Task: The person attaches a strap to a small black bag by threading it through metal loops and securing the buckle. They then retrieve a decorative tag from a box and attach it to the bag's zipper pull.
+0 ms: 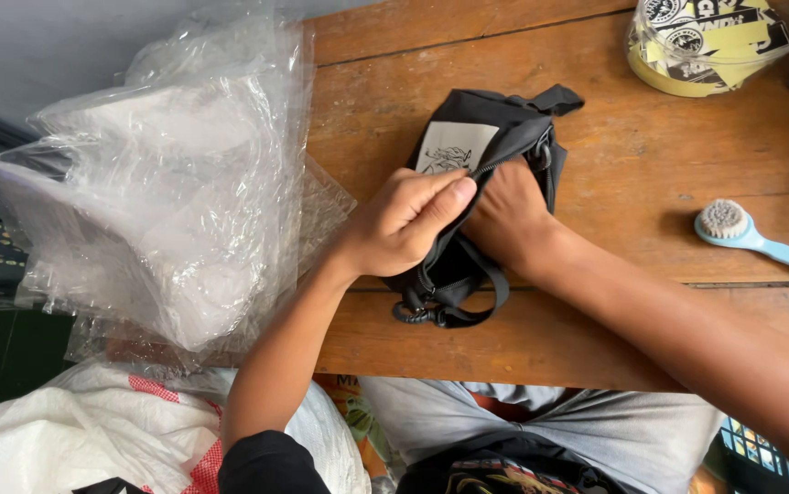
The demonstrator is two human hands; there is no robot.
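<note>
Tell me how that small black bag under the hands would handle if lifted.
The black bag is probably floppy: its fabric creases under the left hand and right hand. Likely light, since it lies nearly flat. Its strap would probably dangle.

You wear a black short sleeve [266,462] on your left arm and grey trousers [541,430]
</note>
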